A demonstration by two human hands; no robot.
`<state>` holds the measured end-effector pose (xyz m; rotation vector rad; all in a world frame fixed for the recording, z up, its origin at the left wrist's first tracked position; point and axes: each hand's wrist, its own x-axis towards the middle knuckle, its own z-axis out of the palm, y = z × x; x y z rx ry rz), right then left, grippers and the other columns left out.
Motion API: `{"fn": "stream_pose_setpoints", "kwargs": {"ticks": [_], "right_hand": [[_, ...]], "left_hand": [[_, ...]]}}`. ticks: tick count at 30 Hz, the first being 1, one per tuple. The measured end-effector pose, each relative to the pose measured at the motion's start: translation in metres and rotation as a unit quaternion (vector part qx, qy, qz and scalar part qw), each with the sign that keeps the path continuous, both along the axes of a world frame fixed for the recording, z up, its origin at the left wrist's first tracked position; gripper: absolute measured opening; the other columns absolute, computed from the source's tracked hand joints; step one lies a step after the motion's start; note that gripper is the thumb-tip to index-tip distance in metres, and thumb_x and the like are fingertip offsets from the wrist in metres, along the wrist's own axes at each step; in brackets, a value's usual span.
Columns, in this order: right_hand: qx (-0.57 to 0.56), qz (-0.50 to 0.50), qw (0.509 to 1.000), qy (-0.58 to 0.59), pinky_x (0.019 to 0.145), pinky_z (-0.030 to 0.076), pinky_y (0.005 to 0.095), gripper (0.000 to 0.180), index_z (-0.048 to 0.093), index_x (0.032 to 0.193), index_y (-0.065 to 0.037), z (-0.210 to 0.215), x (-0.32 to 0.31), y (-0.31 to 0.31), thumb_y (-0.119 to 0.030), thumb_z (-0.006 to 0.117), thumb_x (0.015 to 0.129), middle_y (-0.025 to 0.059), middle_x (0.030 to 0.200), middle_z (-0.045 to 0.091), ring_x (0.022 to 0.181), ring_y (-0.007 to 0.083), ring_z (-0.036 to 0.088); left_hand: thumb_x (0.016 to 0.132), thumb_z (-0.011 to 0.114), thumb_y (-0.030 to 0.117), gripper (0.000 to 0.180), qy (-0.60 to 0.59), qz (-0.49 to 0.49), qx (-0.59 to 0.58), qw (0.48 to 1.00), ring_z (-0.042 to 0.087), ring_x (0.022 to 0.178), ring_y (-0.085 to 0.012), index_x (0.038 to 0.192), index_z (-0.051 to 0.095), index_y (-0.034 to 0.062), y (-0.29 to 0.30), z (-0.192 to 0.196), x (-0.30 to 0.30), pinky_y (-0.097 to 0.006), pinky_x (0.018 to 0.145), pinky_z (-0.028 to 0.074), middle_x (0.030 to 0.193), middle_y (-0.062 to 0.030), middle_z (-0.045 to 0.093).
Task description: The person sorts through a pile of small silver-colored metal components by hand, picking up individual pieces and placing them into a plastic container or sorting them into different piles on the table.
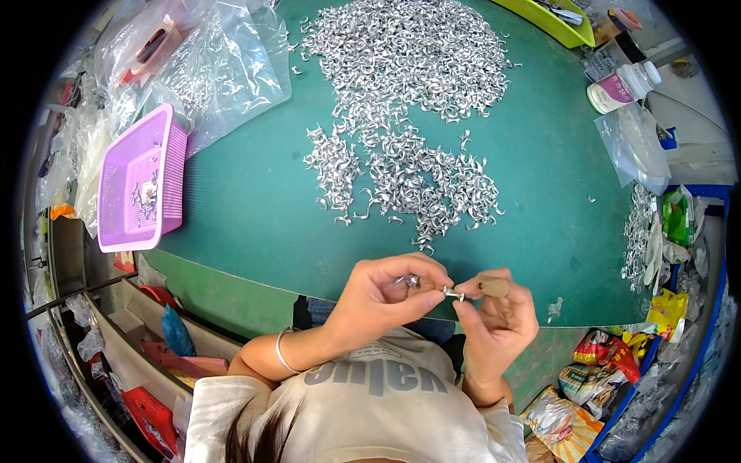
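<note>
Close to my body, at the table's near edge, both hands meet over a small silvery metal piece (453,295). My left hand (386,292) pinches one end of it between thumb and forefinger. More small metal parts (410,282) sit in the curl of that hand's fingers. My right hand (500,318) is closed on the other end, with a tan cover (493,287) over one fingertip. Beyond my hands, a large pile of small curved silvery metal pieces (409,54) spreads over the green table (255,208), with looser clusters trailing toward me.
A purple plastic basket (171,162) with a few metal pieces stands at the left, beside clear plastic bags (247,69). At the right lie a white bottle (624,87) and a strip of metal pieces (637,235). A yellow-green tray (552,21) is at the far right.
</note>
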<state>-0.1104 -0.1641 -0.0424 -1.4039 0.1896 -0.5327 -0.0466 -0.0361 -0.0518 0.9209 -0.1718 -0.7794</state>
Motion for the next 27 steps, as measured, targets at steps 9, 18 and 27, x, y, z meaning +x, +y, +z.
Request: {"fn": "stream_pose_setpoints", "kwargs": {"ticks": [9, 18, 27], "right_hand": [[0.132, 0.048, 0.99, 0.032, 0.071, 0.043, 0.0265, 0.031, 0.049, 0.093, 0.004, -0.0007, -0.0016, -0.0033, 0.018, 0.057, 0.067, 0.0152, 0.085, 0.059, 0.078, 0.0165, 0.054], [0.167, 0.076, 0.982, 0.034, 0.07, 0.042, 0.0259, 0.029, 0.049, 0.094, 0.004, -0.0042, -0.0024, -0.0042, 0.017, 0.055, 0.069, 0.014, 0.087, 0.057, 0.079, 0.0155, 0.054], [0.117, 0.053, 0.992, 0.016, 0.07, 0.044, 0.0266, 0.033, 0.048, 0.095, 0.004, -0.0028, -0.0034, -0.0006, 0.018, 0.058, 0.067, 0.0136, 0.088, 0.056, 0.078, 0.0163, 0.053]], "left_hand": [[0.071, 0.061, -0.009, 0.017, -0.142, 0.038, 0.062, 0.987, 0.036, 0.058, -0.0029, 0.087, 0.06, -0.0024, 0.0042, 0.0095, -0.0004, -0.018, 0.049, 0.028, 0.076, -0.001, 0.046], [0.069, 0.063, -0.009, 0.019, -0.167, 0.046, 0.076, 0.982, 0.033, 0.056, -0.0029, 0.087, 0.061, -0.0004, 0.0045, 0.0117, -0.0005, -0.018, 0.048, 0.025, 0.073, 0.0006, 0.045], [0.074, 0.059, -0.006, 0.018, -0.115, 0.044, 0.091, 0.988, 0.033, 0.058, -0.0029, 0.091, 0.061, -0.0015, 0.0049, 0.0083, -0.0022, -0.018, 0.05, 0.028, 0.068, 0.0019, 0.04]]}}
